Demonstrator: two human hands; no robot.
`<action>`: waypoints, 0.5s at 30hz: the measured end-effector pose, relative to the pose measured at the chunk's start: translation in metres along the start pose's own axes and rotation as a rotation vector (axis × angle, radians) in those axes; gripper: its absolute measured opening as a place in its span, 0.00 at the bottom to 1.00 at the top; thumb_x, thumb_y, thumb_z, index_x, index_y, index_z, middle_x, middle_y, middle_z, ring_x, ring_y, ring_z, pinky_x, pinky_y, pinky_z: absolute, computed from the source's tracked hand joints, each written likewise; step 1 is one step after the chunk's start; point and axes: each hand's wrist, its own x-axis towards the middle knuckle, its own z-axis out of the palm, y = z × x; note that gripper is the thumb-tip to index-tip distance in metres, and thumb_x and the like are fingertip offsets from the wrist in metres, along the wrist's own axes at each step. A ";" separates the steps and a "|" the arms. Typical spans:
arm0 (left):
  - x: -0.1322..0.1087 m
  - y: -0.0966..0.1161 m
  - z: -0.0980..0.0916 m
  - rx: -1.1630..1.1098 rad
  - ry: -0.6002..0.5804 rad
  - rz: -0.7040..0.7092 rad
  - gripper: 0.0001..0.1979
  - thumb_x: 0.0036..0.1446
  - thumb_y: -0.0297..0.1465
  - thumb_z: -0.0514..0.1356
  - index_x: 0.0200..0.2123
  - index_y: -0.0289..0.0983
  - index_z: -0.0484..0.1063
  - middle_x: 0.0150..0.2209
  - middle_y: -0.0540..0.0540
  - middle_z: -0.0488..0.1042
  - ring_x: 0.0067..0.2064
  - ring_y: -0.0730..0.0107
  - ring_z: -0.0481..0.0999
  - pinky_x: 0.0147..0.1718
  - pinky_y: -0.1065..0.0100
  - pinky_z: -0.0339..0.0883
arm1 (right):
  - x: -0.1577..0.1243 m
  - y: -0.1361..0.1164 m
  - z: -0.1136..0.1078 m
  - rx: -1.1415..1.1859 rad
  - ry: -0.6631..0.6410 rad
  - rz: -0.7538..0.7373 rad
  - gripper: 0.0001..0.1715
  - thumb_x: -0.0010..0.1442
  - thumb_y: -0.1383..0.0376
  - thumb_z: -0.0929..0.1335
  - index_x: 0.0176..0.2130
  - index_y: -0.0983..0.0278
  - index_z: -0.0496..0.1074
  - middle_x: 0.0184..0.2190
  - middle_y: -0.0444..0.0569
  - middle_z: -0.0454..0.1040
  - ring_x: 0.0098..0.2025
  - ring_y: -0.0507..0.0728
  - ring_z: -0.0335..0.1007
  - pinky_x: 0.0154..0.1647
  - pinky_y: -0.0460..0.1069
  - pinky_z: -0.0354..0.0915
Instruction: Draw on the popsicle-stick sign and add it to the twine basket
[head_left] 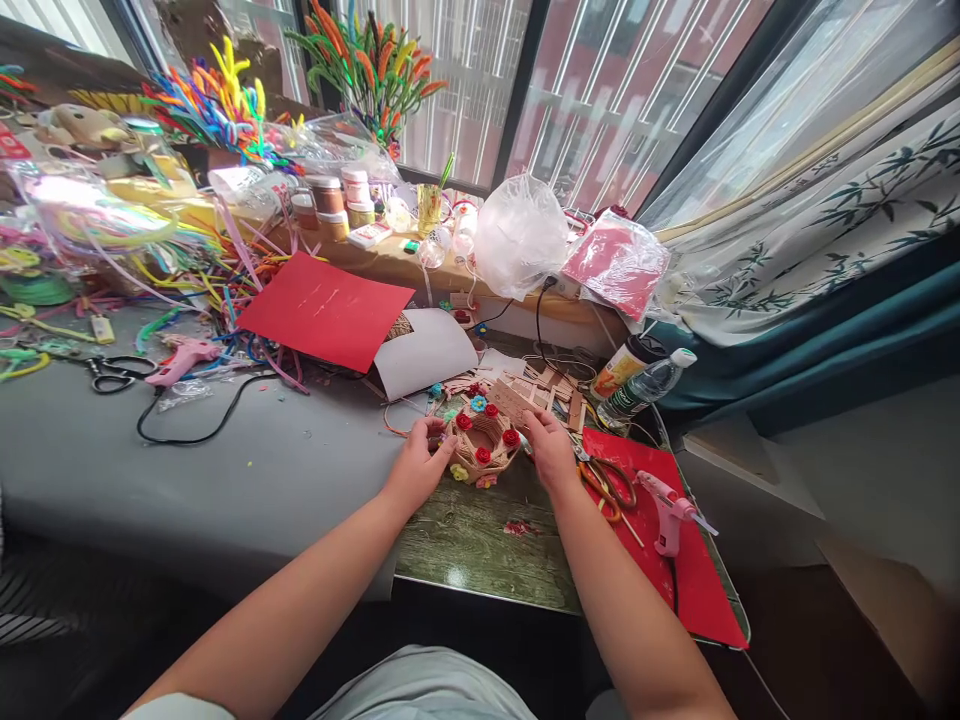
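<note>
A round woven craft ring [491,462] with red roses and blue, yellow and pink flowers sits on the green wood-patterned table. My left hand [424,458] is closed on its left side, thumb at the rim. My right hand [550,446] pinches a small flat brown piece [510,402] just above the ring's back right edge. Behind that piece lies a pile of thin wooden strips [559,385]. Orange-handled scissors [609,485] rest right of my right hand.
A pink glue gun [667,510] stands on a red sheet [709,590] at the right. Two bottles [646,388] are behind it. Another red sheet [322,308] and white paper [425,358] lie back left. Black scissors [120,373] and a second pink glue gun [184,361] are farther left.
</note>
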 end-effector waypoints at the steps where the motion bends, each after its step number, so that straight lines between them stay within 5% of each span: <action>1: 0.000 0.001 -0.001 -0.004 0.012 0.006 0.21 0.60 0.48 0.61 0.50 0.41 0.68 0.51 0.42 0.75 0.47 0.64 0.77 0.47 0.62 0.71 | -0.010 0.002 -0.005 0.009 0.042 -0.020 0.20 0.57 0.52 0.74 0.46 0.60 0.77 0.45 0.49 0.82 0.48 0.59 0.78 0.53 0.57 0.72; 6: 0.002 0.007 -0.005 -0.011 0.052 0.039 0.15 0.63 0.46 0.57 0.39 0.40 0.71 0.36 0.49 0.75 0.37 0.70 0.74 0.41 0.67 0.68 | -0.071 0.021 -0.015 -0.041 0.177 -0.140 0.18 0.62 0.57 0.71 0.49 0.62 0.72 0.47 0.53 0.77 0.50 0.60 0.75 0.55 0.60 0.71; 10: 0.000 0.008 -0.004 -0.016 0.052 0.042 0.14 0.63 0.44 0.59 0.42 0.40 0.72 0.39 0.48 0.76 0.38 0.70 0.75 0.42 0.66 0.69 | -0.097 0.031 -0.002 -0.150 0.051 -0.161 0.25 0.62 0.59 0.72 0.56 0.60 0.68 0.55 0.57 0.73 0.55 0.62 0.73 0.59 0.62 0.69; 15: -0.004 0.007 -0.002 -0.021 0.013 0.024 0.16 0.58 0.43 0.64 0.44 0.40 0.72 0.43 0.46 0.77 0.39 0.69 0.76 0.40 0.66 0.71 | -0.096 0.029 0.005 -0.155 -0.044 -0.161 0.30 0.62 0.59 0.72 0.60 0.59 0.65 0.59 0.59 0.70 0.59 0.64 0.72 0.60 0.63 0.69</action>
